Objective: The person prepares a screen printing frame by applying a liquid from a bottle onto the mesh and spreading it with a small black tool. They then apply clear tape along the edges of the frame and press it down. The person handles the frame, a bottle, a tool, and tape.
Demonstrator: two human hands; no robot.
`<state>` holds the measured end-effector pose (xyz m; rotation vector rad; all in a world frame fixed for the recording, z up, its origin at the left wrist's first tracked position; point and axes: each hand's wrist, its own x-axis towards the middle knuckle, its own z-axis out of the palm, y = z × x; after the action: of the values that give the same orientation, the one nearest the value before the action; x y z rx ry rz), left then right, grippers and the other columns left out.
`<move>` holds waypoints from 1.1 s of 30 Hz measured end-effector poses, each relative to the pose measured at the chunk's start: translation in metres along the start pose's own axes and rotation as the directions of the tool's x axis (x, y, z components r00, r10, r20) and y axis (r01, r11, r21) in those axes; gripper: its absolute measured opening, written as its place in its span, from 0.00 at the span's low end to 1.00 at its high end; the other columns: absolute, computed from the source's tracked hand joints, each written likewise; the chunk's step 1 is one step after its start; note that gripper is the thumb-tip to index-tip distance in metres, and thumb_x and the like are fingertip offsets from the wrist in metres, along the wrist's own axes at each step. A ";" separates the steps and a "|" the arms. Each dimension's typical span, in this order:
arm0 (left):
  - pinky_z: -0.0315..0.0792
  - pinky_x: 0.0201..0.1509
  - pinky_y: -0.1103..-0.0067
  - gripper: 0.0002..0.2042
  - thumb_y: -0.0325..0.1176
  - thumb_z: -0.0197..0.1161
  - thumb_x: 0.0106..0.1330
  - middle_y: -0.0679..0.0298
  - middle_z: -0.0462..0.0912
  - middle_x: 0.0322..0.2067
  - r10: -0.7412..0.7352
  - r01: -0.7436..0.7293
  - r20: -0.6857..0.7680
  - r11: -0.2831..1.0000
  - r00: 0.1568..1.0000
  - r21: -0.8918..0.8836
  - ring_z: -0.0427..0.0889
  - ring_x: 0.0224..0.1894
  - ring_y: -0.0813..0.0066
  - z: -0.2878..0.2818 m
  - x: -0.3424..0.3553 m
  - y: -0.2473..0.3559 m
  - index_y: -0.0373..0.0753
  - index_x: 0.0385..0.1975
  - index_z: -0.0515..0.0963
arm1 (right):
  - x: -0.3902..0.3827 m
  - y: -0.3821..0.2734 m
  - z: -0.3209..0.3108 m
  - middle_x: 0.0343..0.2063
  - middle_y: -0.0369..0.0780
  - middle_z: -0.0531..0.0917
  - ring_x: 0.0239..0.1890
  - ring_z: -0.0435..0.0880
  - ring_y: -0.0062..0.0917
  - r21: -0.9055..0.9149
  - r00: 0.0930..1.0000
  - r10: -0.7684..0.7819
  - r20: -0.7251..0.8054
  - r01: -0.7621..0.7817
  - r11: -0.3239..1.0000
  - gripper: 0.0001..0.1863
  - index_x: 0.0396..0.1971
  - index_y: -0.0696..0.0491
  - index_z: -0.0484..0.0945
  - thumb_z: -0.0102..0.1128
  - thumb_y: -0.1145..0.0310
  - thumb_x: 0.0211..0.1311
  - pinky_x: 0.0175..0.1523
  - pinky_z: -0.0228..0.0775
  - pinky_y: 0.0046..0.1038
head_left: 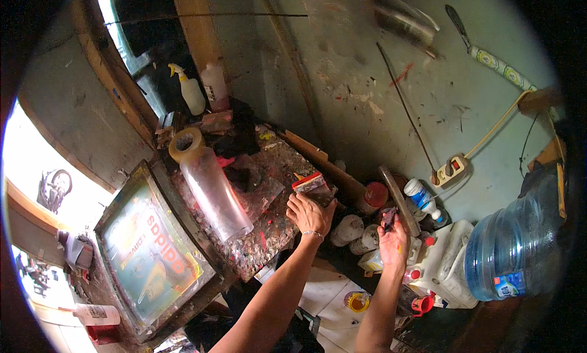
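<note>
My left hand (310,213) is closed on a squeegee (320,194), a short dark-bodied tool with a red strip along its far edge. It is held over the right edge of a paint-crusted worktable (244,252). To the right, my right hand (394,243) is palm up, its fingers curled round a small dark crumpled rag (389,217). An orange smear marks that palm. Left of my left hand, a roll of clear plastic film (214,191) lies on the table. A framed printing screen (150,249) with reversed lettering leans at the table's left side.
A roll of tape (186,143) and a spray bottle (188,91) stand toward the back. Right of my right hand are white jugs (449,261), a large blue water bottle (510,249) and a red cup (422,304). A power strip (451,171) hangs on the wall.
</note>
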<state>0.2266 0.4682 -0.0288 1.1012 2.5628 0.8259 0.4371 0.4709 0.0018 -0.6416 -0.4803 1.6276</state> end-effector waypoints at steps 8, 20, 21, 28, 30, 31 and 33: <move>0.52 0.67 0.59 0.45 0.45 0.75 0.41 0.48 0.64 0.55 0.248 -0.262 -0.151 0.962 0.957 -0.076 0.61 0.61 0.49 -0.020 -0.008 0.002 0.28 0.57 0.58 | -0.008 -0.003 -0.016 0.43 0.37 0.84 0.42 0.82 0.22 -0.077 0.995 -0.014 0.098 0.022 0.997 0.10 0.47 0.49 0.79 0.61 0.68 0.68 0.42 0.71 0.27; 0.60 0.70 0.64 0.49 0.35 0.75 0.41 0.40 0.65 0.58 0.663 -0.554 0.478 0.747 0.577 -0.368 0.63 0.65 0.44 -0.098 0.051 -0.083 0.26 0.62 0.52 | 0.002 0.035 -0.007 0.35 0.35 0.85 0.36 0.85 0.20 -0.298 0.998 0.051 0.035 -0.038 0.954 0.07 0.40 0.53 0.81 0.65 0.71 0.64 0.38 0.79 0.25; 0.59 0.72 0.64 0.50 0.36 0.75 0.41 0.39 0.64 0.59 0.688 -0.577 0.489 0.722 0.537 -0.382 0.62 0.67 0.43 -0.095 0.054 -0.087 0.26 0.63 0.52 | 0.006 0.043 -0.001 0.35 0.35 0.85 0.36 0.85 0.19 -0.361 0.998 0.046 0.041 -0.028 0.932 0.07 0.41 0.56 0.81 0.64 0.72 0.64 0.37 0.80 0.24; 0.46 0.77 0.57 0.62 0.50 0.79 0.43 0.34 0.55 0.66 0.693 -0.691 0.366 0.705 0.622 -0.160 0.51 0.72 0.38 -0.070 0.036 -0.093 0.24 0.70 0.43 | 0.050 0.087 0.044 0.29 0.35 0.85 0.30 0.78 0.13 -0.878 0.955 -0.020 0.297 0.282 0.386 0.09 0.40 0.59 0.83 0.66 0.73 0.62 0.34 0.71 0.21; 0.47 0.76 0.57 0.63 0.55 0.79 0.43 0.35 0.55 0.66 0.727 -0.733 0.297 0.671 0.620 -0.111 0.50 0.73 0.39 -0.069 0.031 -0.089 0.24 0.70 0.44 | 0.062 0.096 0.062 0.30 0.47 0.86 0.32 0.87 0.34 -0.860 0.899 -0.046 0.435 0.430 0.274 0.09 0.38 0.59 0.84 0.66 0.71 0.60 0.40 0.76 0.30; 0.49 0.76 0.57 0.59 0.57 0.77 0.46 0.36 0.56 0.66 0.720 -0.735 0.290 0.674 0.631 -0.076 0.52 0.72 0.40 -0.070 0.029 -0.088 0.24 0.69 0.49 | 0.065 0.097 0.069 0.33 0.50 0.85 0.36 0.85 0.43 -0.830 0.859 -0.016 0.511 0.499 0.250 0.09 0.38 0.58 0.85 0.64 0.71 0.60 0.44 0.76 0.36; 0.50 0.76 0.57 0.58 0.56 0.77 0.47 0.36 0.56 0.65 0.691 -0.717 0.335 0.694 0.640 -0.061 0.53 0.71 0.39 -0.071 0.028 -0.084 0.24 0.68 0.49 | 0.069 0.104 0.083 0.33 0.49 0.85 0.35 0.85 0.40 -0.827 0.826 0.046 0.562 0.559 0.068 0.09 0.39 0.58 0.85 0.63 0.73 0.61 0.43 0.76 0.35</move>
<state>0.1282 0.4124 -0.0192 2.1312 1.8526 0.5898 0.2992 0.5266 -0.0110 -1.0398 -2.1021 0.7945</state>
